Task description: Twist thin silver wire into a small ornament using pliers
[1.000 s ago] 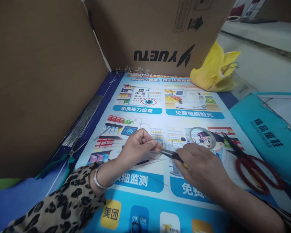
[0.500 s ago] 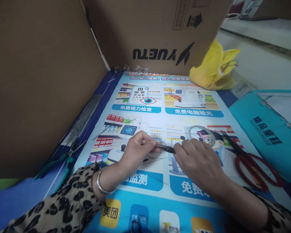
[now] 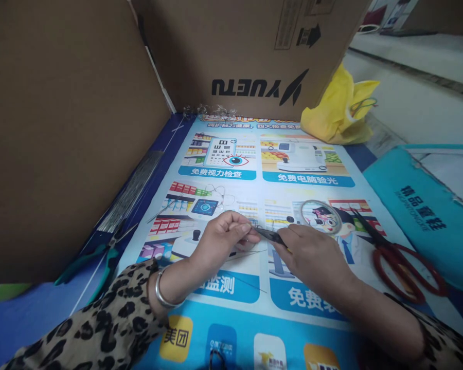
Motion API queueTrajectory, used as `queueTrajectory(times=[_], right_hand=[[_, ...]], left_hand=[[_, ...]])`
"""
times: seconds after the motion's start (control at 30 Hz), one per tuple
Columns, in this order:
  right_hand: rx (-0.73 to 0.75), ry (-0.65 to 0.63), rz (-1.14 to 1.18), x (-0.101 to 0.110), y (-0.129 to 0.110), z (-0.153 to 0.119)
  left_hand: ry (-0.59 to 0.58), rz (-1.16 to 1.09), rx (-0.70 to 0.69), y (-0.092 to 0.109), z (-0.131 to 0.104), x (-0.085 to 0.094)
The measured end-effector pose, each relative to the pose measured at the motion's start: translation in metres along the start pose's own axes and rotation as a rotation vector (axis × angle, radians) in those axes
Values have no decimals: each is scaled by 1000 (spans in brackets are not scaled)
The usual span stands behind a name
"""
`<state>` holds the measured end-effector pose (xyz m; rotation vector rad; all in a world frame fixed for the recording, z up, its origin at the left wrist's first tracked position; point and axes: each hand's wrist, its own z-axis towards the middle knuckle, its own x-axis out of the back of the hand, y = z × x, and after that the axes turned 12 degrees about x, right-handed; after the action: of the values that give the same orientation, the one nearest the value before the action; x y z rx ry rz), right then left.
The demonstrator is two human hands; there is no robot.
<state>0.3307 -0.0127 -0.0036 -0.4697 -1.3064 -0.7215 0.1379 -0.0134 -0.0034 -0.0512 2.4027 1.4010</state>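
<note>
My left hand point(image 3: 220, 240) is closed in a pinch on a thin wire point(image 3: 257, 226), most of it hidden by the fingertips. My right hand point(image 3: 317, 258) is wrapped round pliers point(image 3: 269, 235), whose dark jaws point left and meet the wire at the left fingertips. The pliers' handles are hidden in the palm. Both hands are over a printed poster sheet point(image 3: 231, 321). Just beyond the left hand lies a loose bent piece of wire point(image 3: 219, 198) with loops.
Red-handled scissors point(image 3: 403, 267) lie at the right, and green-handled pliers point(image 3: 110, 252) at the left. A bundle of straight wires point(image 3: 133, 190) runs beside a cardboard box point(image 3: 250, 46). Small wire pieces point(image 3: 219, 111) sit along its base. A yellow bag point(image 3: 337, 113) and a turquoise bag point(image 3: 416, 205) stand to the right.
My right hand has turned at the wrist, tilting the pliers so more of their jaws shows. The left hand keeps its pinch in nearly the same place.
</note>
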Motion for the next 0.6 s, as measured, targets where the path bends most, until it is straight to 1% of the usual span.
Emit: queueTrajectory(times=[0.07,0.13,0.3,0.47,0.6], right_hand=[[-36,-54,83,0,1,0],[-46,-61,95,0,3,0],[32,56,-90,2,4,0],[108,118,-280,3,4,0],[152,145,-356,5,4,0]], left_hand=[[-4,12,-10,0,0,0],[6,35,-30,1,0,0],[71,88,-102,2,3,1],[77,106,-63,-3,5,1],[84,113,-33,-5,6,1]])
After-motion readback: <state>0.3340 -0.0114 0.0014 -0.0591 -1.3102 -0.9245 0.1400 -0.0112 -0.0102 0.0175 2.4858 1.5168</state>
